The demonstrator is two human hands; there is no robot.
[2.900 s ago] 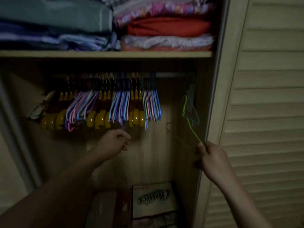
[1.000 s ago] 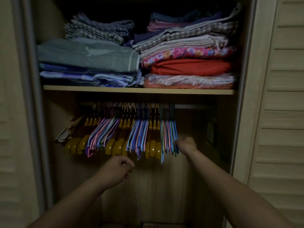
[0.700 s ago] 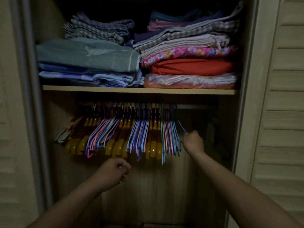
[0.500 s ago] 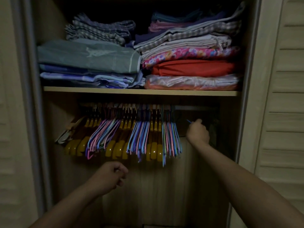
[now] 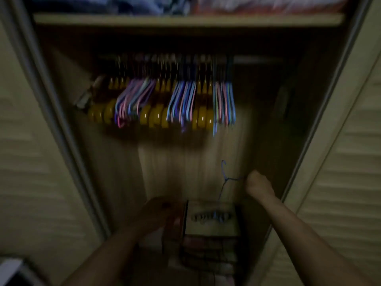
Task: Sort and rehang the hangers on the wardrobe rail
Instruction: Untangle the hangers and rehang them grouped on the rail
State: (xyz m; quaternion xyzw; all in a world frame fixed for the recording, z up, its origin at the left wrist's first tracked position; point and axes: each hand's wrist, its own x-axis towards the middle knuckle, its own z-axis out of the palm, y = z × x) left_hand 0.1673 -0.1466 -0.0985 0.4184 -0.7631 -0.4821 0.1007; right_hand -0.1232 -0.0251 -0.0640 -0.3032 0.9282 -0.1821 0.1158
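Since half a second ago my right hand (image 5: pixel 256 183) dropped off the rail (image 5: pixel 255 58), fist pinching a blue wire hanger (image 5: pixel 224 178) low, above the box (image 5: pixel 212 220). Left hand (image 5: pixel 158 211) blurred, grip unclear. Sorting it next; rehang pending.

Single head-worn view, facing forward and downward into the open wardrobe at close range. Shelf edge (image 5: pixel 185 19) crosses the top of frame, rail (image 5: pixel 253 58) sits upper centre, louvred doors (image 5: pixel 350 162) flank both sides. Image is motion-blurred.
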